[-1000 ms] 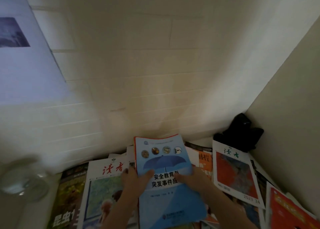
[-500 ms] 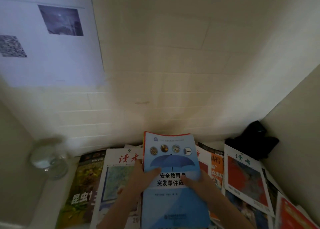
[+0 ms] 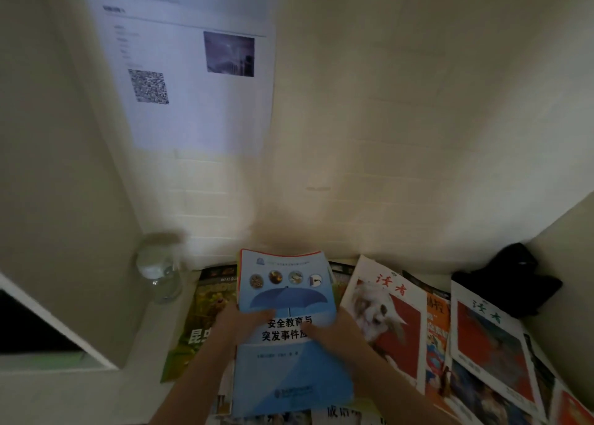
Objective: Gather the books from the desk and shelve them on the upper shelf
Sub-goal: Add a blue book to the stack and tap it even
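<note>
I hold a stack of books topped by a blue book [image 3: 289, 370] with an umbrella on its cover, raised over the desk. My left hand [image 3: 241, 323] grips its left edge, thumb lying on the cover. My right hand [image 3: 334, 331] grips the right edge, thumb on the cover too. Other books lie spread on the desk: a green insect book [image 3: 196, 325] to the left, a white-and-red magazine with a rabbit [image 3: 385, 315] to the right, and another white-and-red magazine [image 3: 488, 341] further right.
A clear glass jar [image 3: 160, 268] stands at the back left of the desk by a cream side panel [image 3: 64, 199]. A black cloth [image 3: 514, 280] sits in the back right corner. A printed sheet with a QR code [image 3: 193, 80] hangs on the tiled wall.
The view has swung left and up the wall. The stack in both hands now covers the magazine that lay to its left, and the rabbit magazine shows on its right.
</note>
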A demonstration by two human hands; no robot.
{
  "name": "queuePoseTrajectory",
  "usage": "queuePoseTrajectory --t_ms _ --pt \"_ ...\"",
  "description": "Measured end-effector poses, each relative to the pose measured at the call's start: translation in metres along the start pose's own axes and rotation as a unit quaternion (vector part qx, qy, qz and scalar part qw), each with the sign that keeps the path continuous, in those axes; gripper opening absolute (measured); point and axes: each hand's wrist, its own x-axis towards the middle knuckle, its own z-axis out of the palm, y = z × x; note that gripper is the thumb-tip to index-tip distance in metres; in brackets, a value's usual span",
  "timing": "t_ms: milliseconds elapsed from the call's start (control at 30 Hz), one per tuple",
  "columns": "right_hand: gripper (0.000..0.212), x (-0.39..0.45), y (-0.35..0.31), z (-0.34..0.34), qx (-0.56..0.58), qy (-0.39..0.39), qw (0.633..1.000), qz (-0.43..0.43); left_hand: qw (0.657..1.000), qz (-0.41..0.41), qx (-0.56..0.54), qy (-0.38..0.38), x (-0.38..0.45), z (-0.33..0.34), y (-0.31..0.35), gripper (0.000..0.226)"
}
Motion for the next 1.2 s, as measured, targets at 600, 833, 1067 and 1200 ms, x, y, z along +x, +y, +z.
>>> queuePoseTrajectory --t_ms 600,833,1067,1200 --pt "0.075 -0.002 0.029 -0.001 0.138 -0.044 0.989 0.033 0.993 0.085 -0.064 -0.041 -0.03 -0.005 -0.015 0.057" --pt "0.069 -0.023 0.029 -0.021 0.359 -0.072 0.931 -0.016 0.971 0.2 -0.106 -0.077 -0.07 -0.002 0.023 0.073" --pt "0.105 -0.049 -0.017 -0.114 0.198 0.109 0.948 -0.222 0.94 0.306 -0.113 -0.1 -0.063 0.045 0.083 0.066" --pt "0.079 -0.046 -0.003 -0.144 0.133 0.159 0.94 -0.27 0.927 0.343 -0.088 -0.122 -0.036 0.09 0.081 0.071"
